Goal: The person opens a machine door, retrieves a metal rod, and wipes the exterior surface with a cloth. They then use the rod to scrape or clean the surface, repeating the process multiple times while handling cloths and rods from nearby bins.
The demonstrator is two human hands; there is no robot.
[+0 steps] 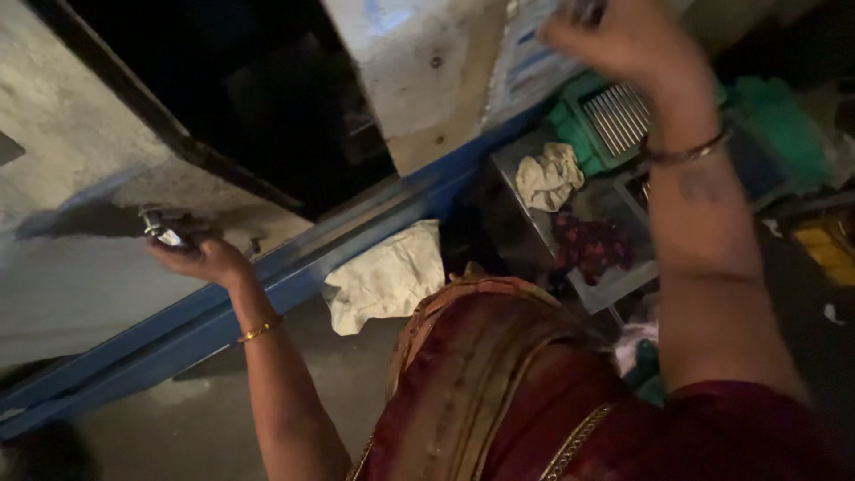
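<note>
At nine o'clock the left hand (200, 254) curls tight round a small shiny metal handle (160, 230) on the pale cabinet door (80, 276). It looks hard, stiff and a bit slick, so best gripped square across its middle. At one o'clock the right hand (614, 36) is raised and blurred; whether it grips anything I cannot tell. A crumpled cloth (385, 278) lies below.

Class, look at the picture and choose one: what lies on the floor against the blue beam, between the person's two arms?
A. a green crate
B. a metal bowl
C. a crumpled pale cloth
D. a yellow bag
C. A crumpled pale cloth lies on the floor against the blue beam, between the left hand, which holds a small shiny metal piece, and the raised right hand.
</note>
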